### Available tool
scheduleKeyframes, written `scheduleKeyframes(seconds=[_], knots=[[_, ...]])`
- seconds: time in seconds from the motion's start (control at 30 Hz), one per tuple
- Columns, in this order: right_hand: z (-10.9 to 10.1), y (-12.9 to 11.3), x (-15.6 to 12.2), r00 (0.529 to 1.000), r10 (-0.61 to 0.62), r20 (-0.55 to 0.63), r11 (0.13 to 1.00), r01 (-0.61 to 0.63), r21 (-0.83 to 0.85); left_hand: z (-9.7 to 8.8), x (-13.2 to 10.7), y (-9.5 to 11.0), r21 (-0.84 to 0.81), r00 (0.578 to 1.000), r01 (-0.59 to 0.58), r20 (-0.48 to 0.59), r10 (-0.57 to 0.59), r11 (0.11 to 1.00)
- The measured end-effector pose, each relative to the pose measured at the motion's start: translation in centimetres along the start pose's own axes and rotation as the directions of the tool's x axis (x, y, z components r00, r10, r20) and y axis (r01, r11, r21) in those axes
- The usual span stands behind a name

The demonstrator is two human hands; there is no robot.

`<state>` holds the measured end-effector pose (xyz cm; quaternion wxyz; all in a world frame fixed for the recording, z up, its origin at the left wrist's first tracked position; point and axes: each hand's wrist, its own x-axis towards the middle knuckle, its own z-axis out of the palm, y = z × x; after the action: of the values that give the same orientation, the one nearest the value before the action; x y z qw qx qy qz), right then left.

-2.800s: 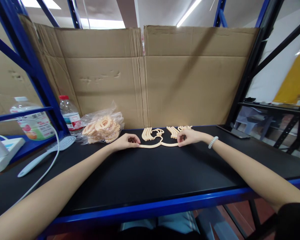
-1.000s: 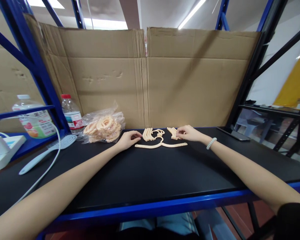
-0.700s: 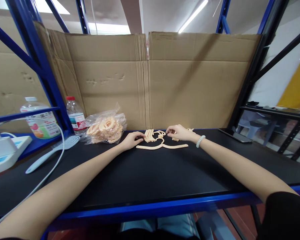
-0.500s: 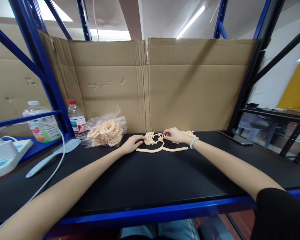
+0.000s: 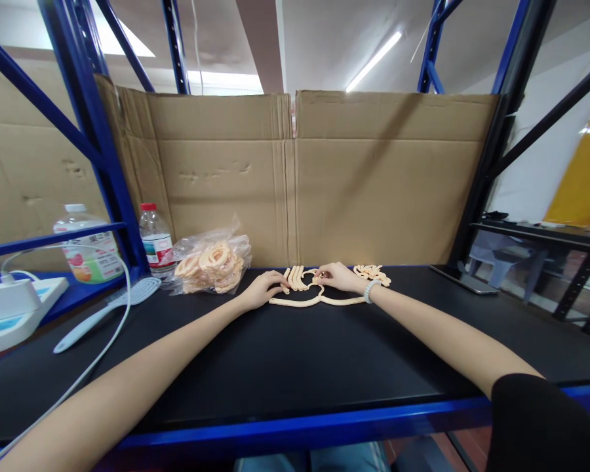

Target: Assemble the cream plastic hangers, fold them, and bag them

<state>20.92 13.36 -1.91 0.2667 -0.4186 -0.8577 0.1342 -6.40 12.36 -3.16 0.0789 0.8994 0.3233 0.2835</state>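
Note:
Several cream-coloured curved strips [image 5: 298, 278] lie side by side near the back of the black tabletop. Beside them is a cream curved ring piece [image 5: 309, 276], with a long, shallow, hanger-like bow [image 5: 295, 303] in front of it. My left hand [image 5: 264, 288] rests at the left end of the row, fingers bent and closed around the outermost strip. At the ring's right side, my right hand [image 5: 338, 276], a pale beaded bracelet on its wrist, pinches the cream piece; its fingertips partly hide that spot.
A pile of cream pieces [image 5: 372, 273] lies right of my right hand. To the left stand a clear bag of cream rings [image 5: 211, 265], a red-capped bottle [image 5: 156, 242], a hairbrush [image 5: 109, 308] and a white cable [image 5: 113, 341]. A phone-like slab [image 5: 465, 280] lies right; cardboard [image 5: 393, 190] walls the back.
The view has tilted slightly up. My right hand has shifted a little left, uncovering more of the pile behind it. My left fingers have bent more at the outer strip.

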Motion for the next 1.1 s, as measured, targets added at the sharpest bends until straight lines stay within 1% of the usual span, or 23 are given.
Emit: scheduleKeyframes(seconds=[0.07,0.17,0.3,0.4,0.47,0.53,0.63,0.67,0.8,0.87,0.93,1.03,1.1], knots=[[0.1,0.0,0.1,0.999,0.032,-0.039,0.998,-0.030,0.046,0.1,0.0,-0.1,-0.001,1.000,0.003,-0.009,-0.003,1.000],[-0.2,0.2,0.3,0.990,0.107,-0.090,0.984,-0.093,0.155,0.2,0.0,-0.2,-0.004,0.999,0.016,-0.042,-0.016,1.000],[-1.3,0.3,0.3,0.965,0.224,-0.135,0.915,-0.161,0.369,0.3,0.0,-0.4,-0.004,0.998,0.031,-0.060,-0.031,1.000],[-2.3,0.0,-0.2,0.941,0.294,-0.167,0.842,-0.172,0.511,0.4,0.0,-0.8,0.005,0.997,0.046,-0.060,-0.046,0.999],[-2.9,-0.6,-1.1,0.933,0.313,-0.176,0.801,-0.160,0.577,0.4,-0.1,-1.0,0.017,0.996,0.057,-0.064,-0.055,0.998],[-3.2,-1.4,-2.4,0.930,0.331,-0.160,0.725,-0.142,0.674,0.3,-0.2,-1.1,0.028,0.997,0.060,-0.054,-0.059,0.998],[-2.9,-2.7,-4.8,0.923,0.372,-0.094,0.562,-0.144,0.814,-0.2,-0.5,-1.1,0.039,0.998,0.055,-0.022,-0.055,0.998],[-2.6,-3.1,-5.4,0.924,0.375,-0.077,0.525,-0.143,0.839,-0.4,-0.6,-1.0,0.042,0.999,0.053,-0.013,-0.053,0.998],[-1.5,-4.2,-7.1,0.938,0.343,-0.051,0.457,-0.119,0.882,-1.1,-1.2,-0.7,0.036,0.999,0.051,-0.005,-0.051,0.998],[-1.1,-4.5,-7.5,0.934,0.356,-0.030,0.413,-0.128,0.902,-1.3,-1.4,-0.6,0.025,0.997,0.063,-0.035,-0.062,0.998],[-0.9,-4.7,-7.7,0.925,0.378,-0.019,0.372,-0.134,0.919,-1.5,-1.5,-0.6,0.011,0.991,0.088,-0.097,-0.087,0.996],[-0.5,-4.9,-8.0,0.916,0.400,-0.027,0.328,-0.115,0.938,-1.9,-1.4,-0.3,-0.034,0.968,0.133,-0.211,-0.138,0.990],[-0.3,-5.1,-8.2,0.915,0.403,-0.026,0.303,-0.106,0.947,-2.3,-1.1,0.5,-0.083,0.954,0.142,-0.252,-0.159,0.986]])
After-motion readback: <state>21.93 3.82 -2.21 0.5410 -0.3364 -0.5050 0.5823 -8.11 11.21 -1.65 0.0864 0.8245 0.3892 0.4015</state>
